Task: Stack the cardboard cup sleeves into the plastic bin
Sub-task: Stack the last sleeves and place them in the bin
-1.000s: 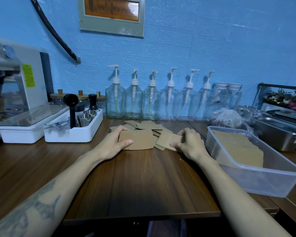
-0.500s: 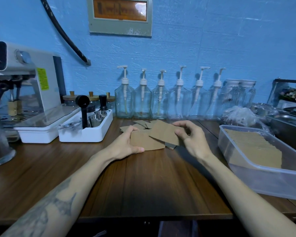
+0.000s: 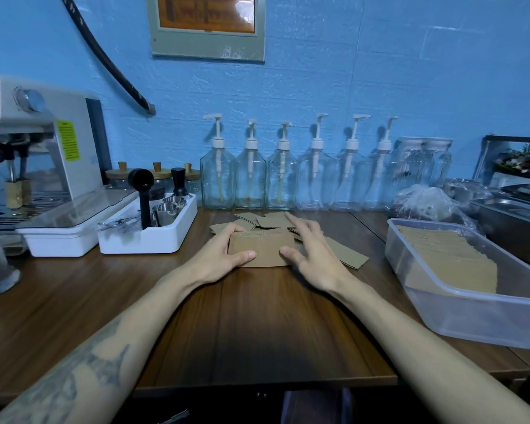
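Note:
A small stack of brown cardboard cup sleeves (image 3: 261,247) stands on the wooden table in front of me. My left hand (image 3: 219,255) grips its left end, thumb at the front. My right hand (image 3: 311,252) rests at the stack's right end with fingers spread, thumb touching the front edge. More loose sleeves (image 3: 263,220) lie scattered behind the stack, and one flat sleeve (image 3: 346,255) lies to the right of my right hand. The clear plastic bin (image 3: 471,316) sits at the right, holding a row of stacked sleeves (image 3: 444,258).
A white tray (image 3: 153,240) with metal cups and a black scoop stands left of the sleeves, beside an espresso machine (image 3: 40,166). Several glass pump bottles (image 3: 283,179) line the blue wall. Steel pans (image 3: 514,224) and a plastic bag (image 3: 426,203) sit behind the bin.
My right hand has set the sleeve it was lifting onto the stack under my left hand and now rests spread at the stack's right end. The view has shifted slightly left.

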`<move>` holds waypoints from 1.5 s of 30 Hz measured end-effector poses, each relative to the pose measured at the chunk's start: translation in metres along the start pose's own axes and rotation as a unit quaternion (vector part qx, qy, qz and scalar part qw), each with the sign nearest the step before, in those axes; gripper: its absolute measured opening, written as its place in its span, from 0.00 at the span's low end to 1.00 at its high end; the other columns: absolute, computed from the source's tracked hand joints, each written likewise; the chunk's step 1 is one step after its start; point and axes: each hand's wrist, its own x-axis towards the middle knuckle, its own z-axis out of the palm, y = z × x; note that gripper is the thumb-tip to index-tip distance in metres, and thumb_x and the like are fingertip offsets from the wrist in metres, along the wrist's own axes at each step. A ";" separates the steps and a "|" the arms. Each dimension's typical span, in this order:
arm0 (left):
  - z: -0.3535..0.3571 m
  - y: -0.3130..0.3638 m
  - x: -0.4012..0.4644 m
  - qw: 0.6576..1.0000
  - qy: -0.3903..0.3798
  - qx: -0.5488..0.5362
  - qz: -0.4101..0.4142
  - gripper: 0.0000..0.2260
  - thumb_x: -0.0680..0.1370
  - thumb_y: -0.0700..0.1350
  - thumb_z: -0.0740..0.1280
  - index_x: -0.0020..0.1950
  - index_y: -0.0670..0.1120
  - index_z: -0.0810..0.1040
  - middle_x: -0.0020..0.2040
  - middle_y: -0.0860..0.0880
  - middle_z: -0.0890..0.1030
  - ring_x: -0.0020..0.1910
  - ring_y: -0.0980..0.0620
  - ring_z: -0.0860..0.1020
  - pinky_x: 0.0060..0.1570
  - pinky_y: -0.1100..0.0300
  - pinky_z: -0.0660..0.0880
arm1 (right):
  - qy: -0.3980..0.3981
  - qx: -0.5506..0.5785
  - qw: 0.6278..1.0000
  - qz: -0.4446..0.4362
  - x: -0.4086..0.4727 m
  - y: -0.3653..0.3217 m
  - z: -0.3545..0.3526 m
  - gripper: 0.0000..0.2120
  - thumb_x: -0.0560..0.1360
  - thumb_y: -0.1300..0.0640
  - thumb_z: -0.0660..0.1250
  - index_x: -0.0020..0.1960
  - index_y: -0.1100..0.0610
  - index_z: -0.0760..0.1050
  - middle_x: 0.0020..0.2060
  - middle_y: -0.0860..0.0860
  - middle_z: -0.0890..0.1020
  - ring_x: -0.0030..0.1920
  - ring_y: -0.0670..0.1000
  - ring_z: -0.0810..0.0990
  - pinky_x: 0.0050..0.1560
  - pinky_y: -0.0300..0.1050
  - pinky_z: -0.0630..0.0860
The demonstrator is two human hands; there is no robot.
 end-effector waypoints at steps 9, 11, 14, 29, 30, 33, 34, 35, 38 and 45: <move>0.005 0.007 -0.002 1.000 -0.004 -0.020 0.011 0.15 0.77 0.47 0.72 0.60 0.50 0.71 0.52 0.53 0.81 0.46 0.64 0.80 0.43 0.71 0.73 | -0.031 -0.129 0.989 -0.067 0.008 -0.001 0.009 0.23 0.84 0.55 0.58 0.78 0.49 0.61 0.74 0.50 0.64 0.74 0.54 0.64 0.73 0.51 0.63; 0.006 0.008 -0.002 1.000 -0.004 -0.019 0.011 0.15 0.77 0.48 0.72 0.60 0.51 0.71 0.52 0.52 0.81 0.48 0.60 0.80 0.46 0.67 0.75 | -0.027 -0.125 0.989 -0.070 0.009 0.001 0.009 0.23 0.83 0.55 0.58 0.78 0.49 0.62 0.72 0.49 0.66 0.72 0.53 0.65 0.72 0.51 0.64; 0.005 0.008 -0.002 1.000 -0.002 -0.022 0.011 0.14 0.76 0.48 0.72 0.59 0.52 0.72 0.53 0.52 0.82 0.51 0.56 0.81 0.52 0.59 0.77 | -0.026 -0.132 0.988 -0.074 0.009 0.003 0.007 0.23 0.83 0.53 0.58 0.78 0.48 0.62 0.72 0.49 0.66 0.72 0.52 0.65 0.72 0.52 0.64; 0.001 0.006 -0.003 1.000 0.010 0.005 -0.002 0.15 0.75 0.51 0.73 0.57 0.57 0.71 0.54 0.57 0.80 0.52 0.58 0.80 0.58 0.52 0.77 | 0.015 -0.329 0.904 0.272 -0.007 0.046 -0.044 0.28 0.81 0.39 0.56 0.68 0.60 0.73 0.68 0.59 0.68 0.69 0.62 0.65 0.69 0.58 0.63; 0.000 0.006 -0.003 1.000 0.009 0.004 -0.002 0.15 0.75 0.50 0.73 0.58 0.57 0.71 0.54 0.57 0.81 0.52 0.59 0.80 0.58 0.52 0.77 | 0.015 -0.316 0.906 0.280 -0.007 0.046 -0.045 0.29 0.80 0.37 0.57 0.68 0.60 0.72 0.69 0.59 0.68 0.70 0.62 0.64 0.69 0.58 0.63; 0.000 0.007 -0.003 1.000 0.007 0.002 -0.001 0.15 0.76 0.50 0.73 0.58 0.56 0.71 0.54 0.56 0.80 0.53 0.57 0.80 0.58 0.51 0.77 | 0.045 -0.257 0.923 0.283 -0.006 0.044 -0.047 0.33 0.76 0.37 0.65 0.70 0.59 0.67 0.69 0.58 0.68 0.70 0.61 0.65 0.69 0.58 0.65; 0.001 0.007 -0.003 1.000 0.007 0.002 -0.002 0.15 0.76 0.49 0.73 0.58 0.56 0.71 0.54 0.56 0.80 0.53 0.57 0.80 0.58 0.51 0.77 | 0.061 -0.230 0.931 0.278 -0.005 0.043 -0.048 0.32 0.75 0.39 0.69 0.69 0.58 0.67 0.68 0.58 0.69 0.69 0.61 0.66 0.68 0.57 0.67; 0.001 0.007 -0.004 1.000 0.007 0.002 -0.002 0.15 0.76 0.49 0.73 0.58 0.56 0.71 0.54 0.56 0.80 0.53 0.57 0.80 0.58 0.51 0.77 | 0.078 -0.200 0.938 0.271 -0.005 0.043 -0.048 0.29 0.74 0.42 0.71 0.67 0.56 0.68 0.66 0.57 0.71 0.68 0.60 0.68 0.66 0.56 0.69; 0.001 0.007 -0.003 1.000 0.008 0.005 -0.005 0.15 0.76 0.49 0.72 0.59 0.56 0.70 0.56 0.53 0.81 0.54 0.55 0.80 0.59 0.52 0.76 | 0.131 -0.112 0.955 0.241 -0.002 0.044 -0.051 0.16 0.75 0.56 0.71 0.61 0.52 0.71 0.58 0.53 0.78 0.60 0.58 0.76 0.57 0.51 0.73; 0.000 0.005 -0.002 1.000 -0.006 0.003 -0.005 0.16 0.77 0.48 0.72 0.59 0.55 0.68 0.54 0.55 0.79 0.55 0.53 0.79 0.58 0.54 0.76 | 0.275 0.166 0.942 0.098 0.003 0.017 -0.042 0.11 0.77 0.62 0.69 0.53 0.47 0.75 0.50 0.51 0.82 0.45 0.49 0.79 0.48 0.47 0.79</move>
